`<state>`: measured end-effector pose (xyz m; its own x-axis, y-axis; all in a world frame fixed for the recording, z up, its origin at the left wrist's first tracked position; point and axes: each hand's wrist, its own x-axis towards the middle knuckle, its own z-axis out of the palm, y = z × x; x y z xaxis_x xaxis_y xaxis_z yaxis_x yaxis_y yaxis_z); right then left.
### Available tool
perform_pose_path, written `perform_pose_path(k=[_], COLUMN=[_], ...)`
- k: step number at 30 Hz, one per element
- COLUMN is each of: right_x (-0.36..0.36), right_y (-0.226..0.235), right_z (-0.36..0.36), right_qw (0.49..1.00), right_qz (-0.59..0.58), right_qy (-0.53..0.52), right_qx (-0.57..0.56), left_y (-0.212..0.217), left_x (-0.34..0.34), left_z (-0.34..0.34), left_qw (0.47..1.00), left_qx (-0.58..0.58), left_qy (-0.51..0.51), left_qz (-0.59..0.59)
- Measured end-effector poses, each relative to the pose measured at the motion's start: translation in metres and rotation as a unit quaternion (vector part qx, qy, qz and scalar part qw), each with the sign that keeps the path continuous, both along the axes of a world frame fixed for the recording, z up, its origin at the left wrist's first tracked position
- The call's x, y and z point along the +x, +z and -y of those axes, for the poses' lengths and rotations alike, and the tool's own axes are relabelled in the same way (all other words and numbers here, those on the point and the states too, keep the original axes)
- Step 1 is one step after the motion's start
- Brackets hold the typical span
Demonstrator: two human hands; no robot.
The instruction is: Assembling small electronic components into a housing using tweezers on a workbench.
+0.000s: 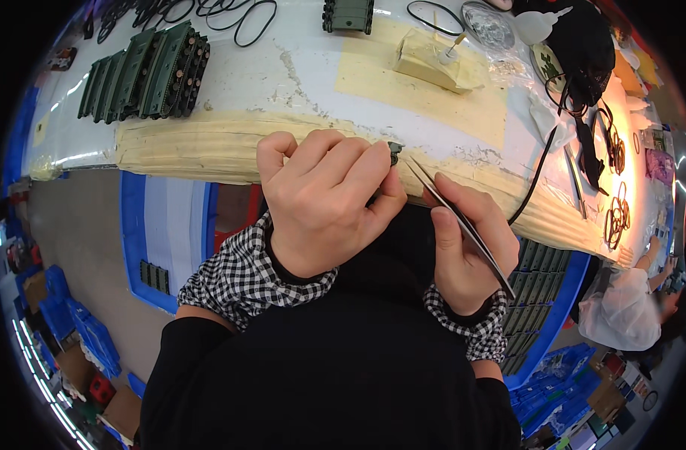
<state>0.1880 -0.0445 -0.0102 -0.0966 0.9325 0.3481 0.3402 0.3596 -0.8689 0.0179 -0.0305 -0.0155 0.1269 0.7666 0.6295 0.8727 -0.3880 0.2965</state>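
My left hand (328,199) is closed, knuckles up, at the padded front edge of the table. A dark green plastic model part (394,152) pokes out past its thumb and forefinger; the rest of it is hidden by the fingers. To its right, my right hand (474,244) pinches metal tweezers (461,217) between thumb and fingers. The tweezers' points are slightly apart and stop just short of the green part, with nothing visible between them.
Several green toy tank hulls (144,75) stand at the left; another hull (348,15) is at the back. A yellowish block (433,66), a white nozzle bottle (537,26) and black cords (617,217) lie rightward. Blue trays (133,240) flank my lap. Another person (621,307) sits far right.
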Motion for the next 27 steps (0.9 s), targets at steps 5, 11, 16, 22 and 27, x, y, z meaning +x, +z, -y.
perform_pose_path(k=[5, 11, 16, 22, 27], right_x=[-0.004, -0.006, -0.009, -0.011, -0.011], right_y=[-0.001, 0.003, 0.001, 0.002, 0.001], right_z=[-0.001, -0.001, -0.004, -0.004, -0.005], right_qw=[0.998, 0.993, 0.991, 0.992, 0.992], right_qz=[0.028, 0.082, 0.082, 0.083, 0.081], right_qy=[0.024, 0.034, 0.018, 0.012, 0.013], right_qx=[0.041, 0.072, 0.104, 0.096, 0.099], left_y=[-0.001, -0.001, -0.002, -0.003, -0.004], left_x=[0.001, 0.001, 0.0, 0.0, -0.001], left_z=[0.002, 0.001, 0.001, -0.001, -0.001], left_qw=[1.0, 1.0, 1.0, 1.0, 1.0], left_qx=[-0.003, -0.008, -0.009, -0.007, -0.009], left_qy=[-0.002, -0.001, -0.001, 0.002, 0.002], left_qz=[-0.004, -0.005, -0.003, -0.005, -0.003])
